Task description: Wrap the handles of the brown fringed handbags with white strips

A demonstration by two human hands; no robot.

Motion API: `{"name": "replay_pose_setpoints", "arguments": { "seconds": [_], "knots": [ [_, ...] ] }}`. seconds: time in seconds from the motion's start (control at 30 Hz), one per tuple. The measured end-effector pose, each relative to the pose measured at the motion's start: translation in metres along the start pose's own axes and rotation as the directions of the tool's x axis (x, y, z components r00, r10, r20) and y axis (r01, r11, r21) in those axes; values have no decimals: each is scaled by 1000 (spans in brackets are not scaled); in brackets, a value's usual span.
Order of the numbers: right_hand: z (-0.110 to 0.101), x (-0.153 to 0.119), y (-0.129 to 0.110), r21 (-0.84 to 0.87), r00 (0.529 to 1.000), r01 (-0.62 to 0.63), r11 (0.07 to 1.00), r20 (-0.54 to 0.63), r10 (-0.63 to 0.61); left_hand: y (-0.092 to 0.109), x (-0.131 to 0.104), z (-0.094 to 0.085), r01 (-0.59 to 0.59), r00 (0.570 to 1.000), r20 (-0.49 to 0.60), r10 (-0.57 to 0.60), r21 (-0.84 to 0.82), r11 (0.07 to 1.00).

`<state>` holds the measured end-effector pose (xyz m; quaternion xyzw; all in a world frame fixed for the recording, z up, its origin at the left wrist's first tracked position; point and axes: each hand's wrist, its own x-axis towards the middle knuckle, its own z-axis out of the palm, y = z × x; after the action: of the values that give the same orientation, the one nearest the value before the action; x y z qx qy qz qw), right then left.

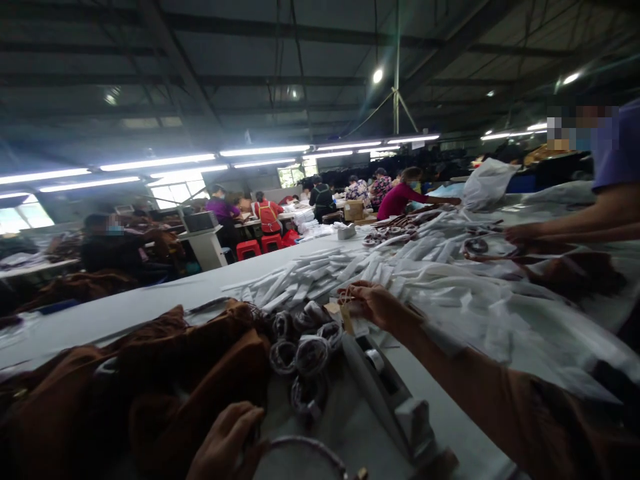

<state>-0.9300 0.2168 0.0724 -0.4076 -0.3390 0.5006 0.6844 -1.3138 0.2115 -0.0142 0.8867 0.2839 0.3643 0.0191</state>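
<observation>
My right hand (367, 301) reaches forward over the table, its fingers pinched on a small tan tag (346, 319) with a thin string. Low in the view, my left hand (230, 437) is closed on one end of a dark, curved strap (310, 445) that has a metal fitting at its other end. Between the hands lie several coiled straps in clear wrap (311, 353). A grey tape dispenser (383, 387) stands below my right hand. Brown garments (200, 367) are heaped beside my left hand.
A long pile of white wrapped strips (310, 273) runs across the white table (165, 292). Clear plastic bags (480, 300) spread at the right, where another person's arms (555, 230) reach in over brown cloth. More people sit at tables farther back, near red stools (249, 249).
</observation>
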Motion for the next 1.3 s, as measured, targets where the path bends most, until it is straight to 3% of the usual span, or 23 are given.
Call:
{"name": "replay_pose_setpoints", "arguments": {
  "seconds": [0.07,0.17,0.27,0.43,0.57,0.63,0.73,0.8,1.0,1.07,1.13,1.2,1.3],
  "knots": [
    [33,-26,18,95,995,-93,991,49,89,34,12,-13,9,997,-82,-11,-16,1000],
    [77,-66,50,145,980,-186,972,96,173,80,32,-25,116,990,-60,-124,-130,985],
    [108,-95,78,124,962,-233,964,172,210,95,46,-27,288,952,-40,-303,-212,934],
    [127,-102,103,8,949,-267,964,173,262,67,51,-10,423,900,59,-432,-359,832],
    [123,-90,115,-123,935,-246,961,232,269,47,49,6,565,786,186,-589,-602,564],
    [118,-87,119,-293,944,-199,935,198,263,42,48,10,586,753,204,-626,-642,495],
    [110,-97,119,-607,990,-16,795,104,100,33,43,14,586,733,147,-664,-633,506],
    [103,-115,118,-753,987,80,653,152,54,25,39,19,593,721,119,-683,-616,518],
    [81,-189,138,-913,930,144,382,257,264,2,31,29,607,662,70,-746,-634,479],
    [83,-197,141,-903,919,163,397,285,271,4,35,15,584,659,51,-750,-664,468],
    [94,-193,134,-850,920,125,512,292,261,13,41,-15,517,671,4,-741,-719,465],
    [113,-178,117,-735,928,38,677,276,248,28,47,-60,422,688,-96,-719,-754,504],
    [150,-143,85,-558,933,-67,827,259,250,58,48,-136,342,704,-334,-627,-614,711]
  ]
}}
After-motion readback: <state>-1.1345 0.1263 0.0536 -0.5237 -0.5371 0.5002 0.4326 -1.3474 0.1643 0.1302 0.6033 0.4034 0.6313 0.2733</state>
